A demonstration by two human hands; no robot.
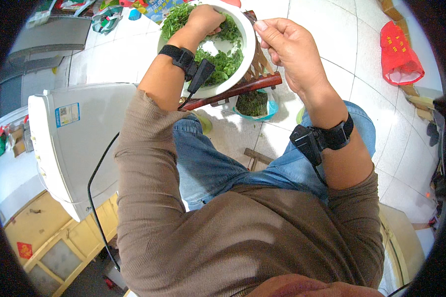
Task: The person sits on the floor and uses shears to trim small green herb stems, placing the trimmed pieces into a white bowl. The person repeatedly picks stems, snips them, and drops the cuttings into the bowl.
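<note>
A round white basin [249, 41] with leafy green sprigs [223, 67] around its inside rests on a dark wooden stool or rack [241, 88]. My left hand [207, 20] is over the far part of the basin, its fingers bent down at the greens; whether they hold any is hidden. To the right of the rim, my right hand [282, 44] has thumb and forefinger pinched together, with something thin and dark at the tips, too small to name. Below the rack, a light blue plastic bag [269, 111] on the floor holds darker green plant bits.
A white appliance [93, 107] stands close by on the left, with a black cable [93, 185] hanging beside my left arm. A red bag [399, 55] lies at the right wall. A small wooden piece [258, 156] shows between my legs. Several bags lie at the far left.
</note>
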